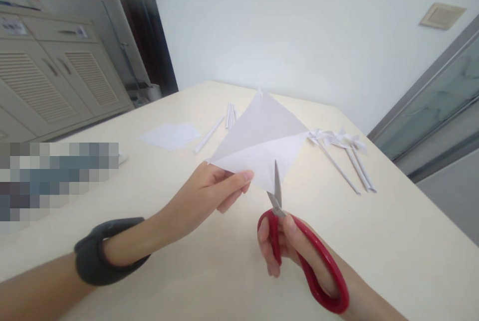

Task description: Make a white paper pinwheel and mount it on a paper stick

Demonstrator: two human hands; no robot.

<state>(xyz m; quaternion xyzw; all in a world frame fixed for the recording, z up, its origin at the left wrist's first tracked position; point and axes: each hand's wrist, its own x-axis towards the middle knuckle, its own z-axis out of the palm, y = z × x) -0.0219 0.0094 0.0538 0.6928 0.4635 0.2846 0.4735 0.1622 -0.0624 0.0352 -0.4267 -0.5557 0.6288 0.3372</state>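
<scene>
A cream table (392, 241) is spread with rolled paper sticks (209, 134) and paper pinwheels (337, 139). Above it, a folded white paper sheet (258, 136) is pinched by the left hand (209, 196), kept taut for cutting. Red-handled scissors (299, 246) are gripped by the right hand (284, 246), with the blades at the sheet's lower edge.

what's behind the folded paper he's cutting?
Behind the folded paper the table runs back to the wall. Beside it lie paper sticks and pinwheels. The tabletop right behind the sheet is covered, so cannot tell what lies there.
</scene>
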